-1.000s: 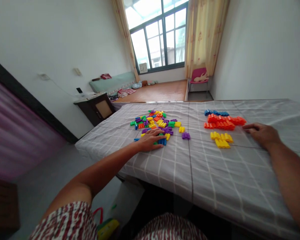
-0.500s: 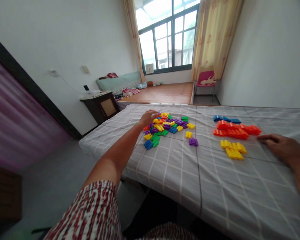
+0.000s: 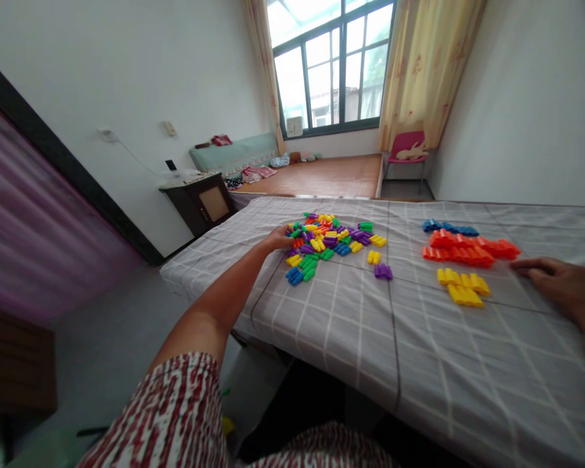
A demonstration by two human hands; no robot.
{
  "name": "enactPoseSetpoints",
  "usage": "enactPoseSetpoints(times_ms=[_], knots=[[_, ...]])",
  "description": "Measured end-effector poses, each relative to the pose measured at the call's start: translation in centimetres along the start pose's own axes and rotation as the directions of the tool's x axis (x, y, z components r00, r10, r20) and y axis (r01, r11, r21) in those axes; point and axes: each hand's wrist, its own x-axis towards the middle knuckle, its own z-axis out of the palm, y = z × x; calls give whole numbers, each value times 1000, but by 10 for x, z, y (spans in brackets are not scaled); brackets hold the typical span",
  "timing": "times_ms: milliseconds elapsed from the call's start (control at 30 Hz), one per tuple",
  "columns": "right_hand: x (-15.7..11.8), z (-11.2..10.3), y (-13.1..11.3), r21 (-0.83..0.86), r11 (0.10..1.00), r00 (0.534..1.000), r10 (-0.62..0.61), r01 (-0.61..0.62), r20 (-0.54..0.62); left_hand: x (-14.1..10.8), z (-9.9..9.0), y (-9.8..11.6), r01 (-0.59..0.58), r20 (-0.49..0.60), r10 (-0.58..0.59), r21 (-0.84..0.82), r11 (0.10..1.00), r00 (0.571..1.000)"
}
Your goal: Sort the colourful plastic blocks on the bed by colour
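A mixed pile of plastic building blocks (image 3: 329, 240), in purple, yellow, green, orange and blue, lies on the bed sheet. My left hand (image 3: 279, 238) is at the pile's left edge, its slightly curled fingers apart and touching the blocks; the fingertips are partly hidden among them. On the right, my right hand (image 3: 558, 281) rests low over the sheet with fingers stretched out. Its fingertips are just beside the rows of orange blocks (image 3: 468, 249). Behind these lies a row of blue blocks (image 3: 451, 228), and in front of them sit joined yellow blocks (image 3: 463, 287).
A purple block (image 3: 383, 272) and a small yellow block (image 3: 374, 258) lie apart from the pile. The grey checked sheet (image 3: 341, 325) covers the surface up to its near edge. Beyond are a dark cabinet (image 3: 199, 201), another bed (image 3: 326, 177) and a pink chair (image 3: 407, 146).
My left hand has moved left and down from above the pile to its left edge. My right hand stays beside the orange blocks. The view has shifted slightly.
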Motion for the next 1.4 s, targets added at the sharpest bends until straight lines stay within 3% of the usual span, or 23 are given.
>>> enactPoseSetpoints(times_ms=[133, 600, 867, 1000, 1100, 1200, 1233, 1333, 1400], knots=[[-2, -1, -4, -12, 1000, 1000, 10, -10, 18, 3, 5, 9, 26, -22, -25, 60, 998, 999], [-3, 0, -8, 41, 998, 999, -47, 47, -5, -4, -2, -2, -1, 57, -16, 272, 962, 998], [-6, -2, -13, 40, 998, 999, -47, 46, 4, 8, 1, 10, 82, -13, -81, 189, 979, 997], [-6, -3, -13, -2, 1000, 1000, -24, 24, 13, 5, -18, 13, -41, 7, 40, 104, 994, 999], [-3, -1, -9, -33, 999, 999, -20, 21, 28, -19, -35, 14, -174, 148, 174, -9, 985, 974], [1, 2, -4, -40, 998, 999, -45, 46, 20, -56, -40, 16, -205, 411, 246, -142, 968, 878], [3, 4, -2, -44, 997, 998, -55, 56, 15, -67, -38, 17, -213, 455, 263, -158, 964, 851], [6, 7, 3, -54, 993, 995, -101, 101, 5, -88, -31, 20, -241, 479, 281, -144, 960, 832], [7, 7, 3, -62, 991, 993, -120, 120, 8, -87, -28, 21, -247, 493, 282, -135, 959, 823]])
